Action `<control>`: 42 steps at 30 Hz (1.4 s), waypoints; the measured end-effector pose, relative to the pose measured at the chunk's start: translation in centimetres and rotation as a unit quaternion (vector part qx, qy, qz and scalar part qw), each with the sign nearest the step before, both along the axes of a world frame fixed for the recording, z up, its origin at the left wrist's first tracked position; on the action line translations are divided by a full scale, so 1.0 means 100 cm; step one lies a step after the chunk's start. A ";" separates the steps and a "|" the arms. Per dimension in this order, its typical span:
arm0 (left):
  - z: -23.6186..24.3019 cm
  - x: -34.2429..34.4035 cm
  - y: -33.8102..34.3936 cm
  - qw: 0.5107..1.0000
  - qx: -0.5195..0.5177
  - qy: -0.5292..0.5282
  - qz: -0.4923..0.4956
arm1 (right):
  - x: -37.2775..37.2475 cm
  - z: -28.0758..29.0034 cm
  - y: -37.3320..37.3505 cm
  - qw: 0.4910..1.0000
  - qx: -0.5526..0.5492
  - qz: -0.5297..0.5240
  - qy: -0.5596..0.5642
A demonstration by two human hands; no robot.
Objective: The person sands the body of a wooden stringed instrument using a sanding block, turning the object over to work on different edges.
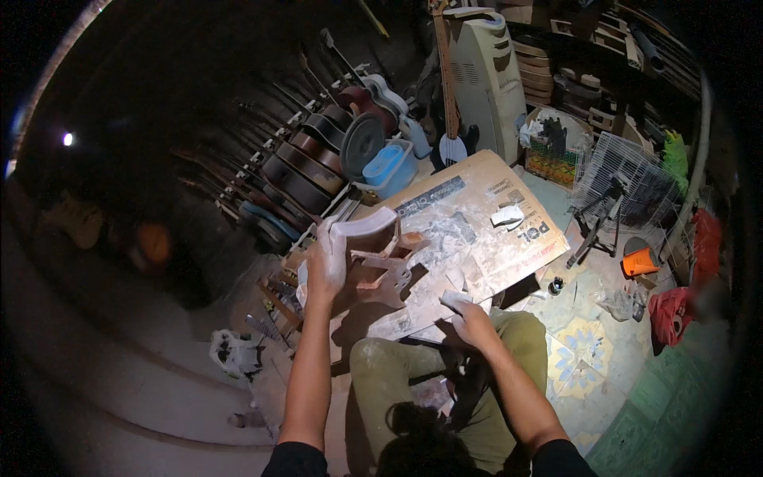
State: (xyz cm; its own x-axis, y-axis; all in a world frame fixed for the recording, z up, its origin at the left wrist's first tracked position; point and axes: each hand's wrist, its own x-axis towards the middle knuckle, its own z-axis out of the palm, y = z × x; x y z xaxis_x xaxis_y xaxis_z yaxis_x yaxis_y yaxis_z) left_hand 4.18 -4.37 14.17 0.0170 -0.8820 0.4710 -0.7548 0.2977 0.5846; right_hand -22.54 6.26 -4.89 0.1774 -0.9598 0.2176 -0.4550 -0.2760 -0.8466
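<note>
I've got a curved wooden frame [372,225] in my left grip [327,258], pale pad [454,299] pinched in my right grip [474,323], by the near cardboard edge [409,324].

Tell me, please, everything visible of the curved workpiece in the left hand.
The curved workpiece looks like wood: a pale, dusty band bends along its far side, with brown, irregular parts and open gaps nearer. The left hand grips its left end, holding it apparently tilted over the left part of the dusty cardboard. Whether its lower edge rests there is unclear.
</note>
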 end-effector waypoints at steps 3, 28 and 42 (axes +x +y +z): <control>-0.028 0.040 -0.008 0.996 0.001 0.050 -0.070 | 0.022 0.067 -0.009 0.992 -0.089 -0.040 -0.077; -0.038 0.014 0.076 0.930 0.104 0.338 -0.101 | 0.114 0.126 -0.040 0.980 -0.187 0.060 0.007; -0.040 0.013 0.081 0.955 0.086 0.280 -0.038 | 0.124 0.158 -0.006 0.978 -0.188 0.087 -0.020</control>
State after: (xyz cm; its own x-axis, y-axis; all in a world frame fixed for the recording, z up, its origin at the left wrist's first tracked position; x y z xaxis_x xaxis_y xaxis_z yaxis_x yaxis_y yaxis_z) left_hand 5.46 3.73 10.18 0.1556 -0.9544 0.2549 -0.2899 0.2025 0.9354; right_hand -10.19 5.70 10.93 0.3143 -0.7665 0.5600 -0.3425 -0.6417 -0.6862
